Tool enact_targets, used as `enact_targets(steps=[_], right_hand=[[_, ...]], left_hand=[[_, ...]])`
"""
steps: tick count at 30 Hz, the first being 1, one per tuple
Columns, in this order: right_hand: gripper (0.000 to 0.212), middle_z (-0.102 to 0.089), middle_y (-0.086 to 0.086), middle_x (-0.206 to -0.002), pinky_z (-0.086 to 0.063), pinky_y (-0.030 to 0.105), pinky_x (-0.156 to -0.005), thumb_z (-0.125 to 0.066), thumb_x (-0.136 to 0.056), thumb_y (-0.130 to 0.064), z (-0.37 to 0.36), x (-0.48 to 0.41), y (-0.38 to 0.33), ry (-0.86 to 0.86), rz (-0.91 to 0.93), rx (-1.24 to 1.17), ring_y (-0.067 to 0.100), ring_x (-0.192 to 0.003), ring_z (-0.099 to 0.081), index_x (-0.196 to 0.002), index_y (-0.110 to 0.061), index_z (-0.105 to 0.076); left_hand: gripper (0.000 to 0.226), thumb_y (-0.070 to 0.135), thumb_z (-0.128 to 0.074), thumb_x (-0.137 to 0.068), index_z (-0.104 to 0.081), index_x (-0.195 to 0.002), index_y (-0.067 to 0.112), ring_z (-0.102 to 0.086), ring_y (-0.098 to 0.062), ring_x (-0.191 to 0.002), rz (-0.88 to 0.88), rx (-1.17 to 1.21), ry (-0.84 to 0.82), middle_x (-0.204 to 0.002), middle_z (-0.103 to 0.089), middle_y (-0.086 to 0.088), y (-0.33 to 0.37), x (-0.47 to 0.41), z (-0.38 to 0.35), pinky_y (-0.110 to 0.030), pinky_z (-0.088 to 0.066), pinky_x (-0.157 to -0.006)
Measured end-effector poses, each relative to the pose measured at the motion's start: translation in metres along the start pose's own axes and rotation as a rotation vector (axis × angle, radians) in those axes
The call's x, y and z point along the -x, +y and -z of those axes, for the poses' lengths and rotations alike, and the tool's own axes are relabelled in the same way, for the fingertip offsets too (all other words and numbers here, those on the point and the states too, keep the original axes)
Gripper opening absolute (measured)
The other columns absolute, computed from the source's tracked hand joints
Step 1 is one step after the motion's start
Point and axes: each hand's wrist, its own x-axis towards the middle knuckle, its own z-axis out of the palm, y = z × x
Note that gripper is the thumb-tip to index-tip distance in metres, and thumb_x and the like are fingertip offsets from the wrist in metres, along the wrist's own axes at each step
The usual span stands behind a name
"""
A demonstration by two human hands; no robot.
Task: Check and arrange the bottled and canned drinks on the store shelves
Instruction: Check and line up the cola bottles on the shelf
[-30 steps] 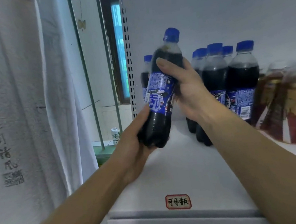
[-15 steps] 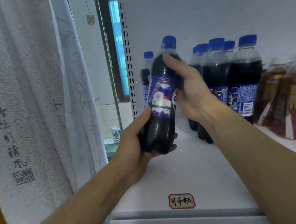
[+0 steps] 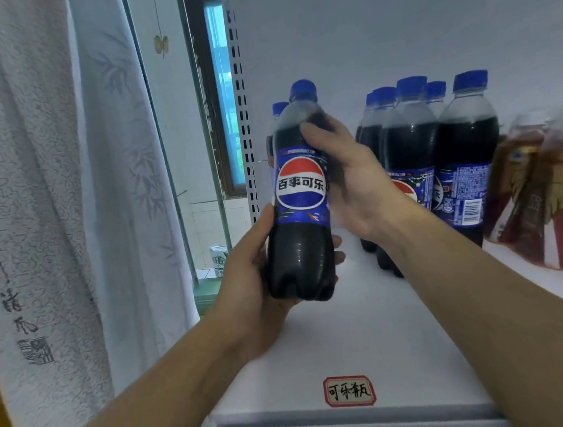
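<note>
Cola bottle (image 3: 300, 263): logo (image 3: 301, 187) now frontward

The cola bottle (image 3: 300, 191) carries 百事可乐 on its red, white and blue roundel. A red-bordered tag (image 3: 349, 391) on the shelf (image 3: 370, 325) reads 可乐瓶. Brush writing on the curtain (image 3: 48, 201) is illegible.

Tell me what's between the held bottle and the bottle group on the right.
Head view: the right hand, gripping the held bottle; bare shelf below it, up to the group.

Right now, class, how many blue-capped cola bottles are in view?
7. The held bottle is gripped by the left hand and right hand; a second bottle stands just behind it; a cluster of five stands to its right. More may be hidden behind.
</note>
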Motion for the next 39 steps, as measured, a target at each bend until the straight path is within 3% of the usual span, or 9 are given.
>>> enact_targets(steps=[4, 9, 14, 19, 23, 27, 34, 36, 39], right_hand=[[0.053, -0.067, -0.003, -0.115, -0.059, 0.025, -0.069, -0.070, -0.089, -0.014, -0.0010, -0.0006, 0.0000, 0.052, 0.114, 0.188, 0.010, -0.082, -0.075, -0.133, -0.032, -0.046], [0.061, -0.068, 0.002, -0.113, -0.060, 0.031, -0.075, -0.070, -0.085, -0.021, -0.0053, 0.0004, 0.0025, 0.030, 0.036, 0.074, 0.016, -0.087, -0.073, -0.140, -0.022, -0.045], [0.049, -0.067, -0.001, -0.115, -0.058, 0.022, -0.070, -0.069, -0.091, -0.015, -0.0028, -0.0011, 0.0018, 0.057, 0.101, 0.199, 0.009, -0.084, -0.074, -0.133, -0.027, -0.047], [0.072, -0.066, -0.003, -0.118, -0.059, 0.028, -0.078, -0.077, -0.079, -0.030, -0.0064, 0.0003, 0.0029, 0.019, 0.075, 0.251, 0.010, -0.093, -0.072, -0.142, -0.025, -0.044], [0.050, -0.069, -0.001, -0.117, -0.059, 0.025, -0.074, -0.068, -0.092, -0.023, -0.0032, -0.0004, 0.0034, 0.035, 0.023, 0.222, 0.013, -0.095, -0.072, -0.139, -0.021, -0.051], [0.050, -0.065, -0.012, -0.113, -0.057, 0.018, -0.074, -0.074, -0.088, -0.021, -0.0047, -0.0002, 0.0029, 0.059, 0.101, 0.361, 0.001, -0.090, -0.070, -0.132, -0.030, -0.049], [0.069, -0.069, 0.005, -0.118, -0.056, 0.038, -0.090, -0.078, -0.080, -0.032, -0.0036, -0.0006, 0.0049, -0.001, -0.042, 0.238, 0.019, -0.100, -0.071, -0.142, -0.015, -0.051], [0.066, -0.069, 0.000, -0.119, -0.057, 0.028, -0.081, -0.078, -0.081, -0.028, -0.0031, -0.0007, 0.0039, 0.043, 0.039, 0.329, 0.011, -0.093, -0.073, -0.141, -0.018, -0.052], [0.058, -0.068, -0.004, -0.113, -0.057, 0.020, -0.074, -0.076, -0.085, -0.021, -0.0032, -0.0008, 0.0053, 0.062, 0.101, 0.381, 0.004, -0.087, -0.073, -0.138, -0.018, -0.052]], left_hand=[[0.062, 0.063, -0.059, -0.071, -0.067, -0.117, 0.022, -0.071, -0.026, -0.098, -0.092, -0.114, 0.075, -0.106, -0.075, -0.009, -0.0026, -0.0016, -0.0026, -0.049, -0.053, -0.098], [0.067, 0.063, -0.055, -0.079, -0.066, -0.122, 0.012, -0.073, -0.028, -0.080, -0.006, 0.005, 0.058, -0.098, -0.075, -0.013, 0.0021, 0.0010, -0.0011, -0.039, -0.060, -0.066], [0.061, 0.067, -0.049, -0.084, -0.069, -0.119, 0.021, -0.073, -0.021, -0.085, -0.034, -0.067, 0.060, -0.100, -0.076, -0.009, -0.0005, -0.0003, -0.0025, -0.032, -0.057, -0.073], [0.062, 0.063, -0.057, -0.075, -0.068, -0.117, 0.020, -0.071, -0.024, -0.079, -0.085, -0.116, 0.088, -0.093, -0.075, -0.012, -0.0006, 0.0010, -0.0011, -0.037, -0.059, -0.073], [0.063, 0.064, -0.045, -0.090, -0.063, -0.128, 0.016, -0.073, -0.029, -0.086, 0.038, 0.001, 0.040, -0.105, -0.075, -0.015, 0.0041, 0.0020, -0.0023, -0.036, -0.059, -0.074], [0.069, 0.071, -0.056, -0.069, -0.068, -0.117, 0.023, -0.071, -0.025, -0.083, -0.035, -0.139, 0.112, -0.099, -0.075, -0.013, -0.0004, -0.0003, -0.0029, -0.037, -0.055, -0.076], [0.069, 0.067, -0.047, -0.086, -0.064, -0.126, 0.014, -0.074, -0.027, -0.085, 0.061, -0.021, 0.034, -0.105, -0.075, -0.014, 0.0051, 0.0040, -0.0037, -0.037, -0.058, -0.077], [0.071, 0.069, -0.052, -0.076, -0.065, -0.125, 0.019, -0.072, -0.027, -0.093, 0.015, -0.069, 0.071, -0.109, -0.075, -0.013, 0.0020, 0.0019, -0.0045, -0.040, -0.055, -0.087], [0.085, 0.072, -0.063, -0.055, -0.064, -0.125, 0.022, -0.070, -0.024, -0.092, -0.051, -0.176, 0.135, -0.108, -0.074, -0.011, -0.0014, 0.0014, -0.0032, -0.038, -0.054, -0.080]])
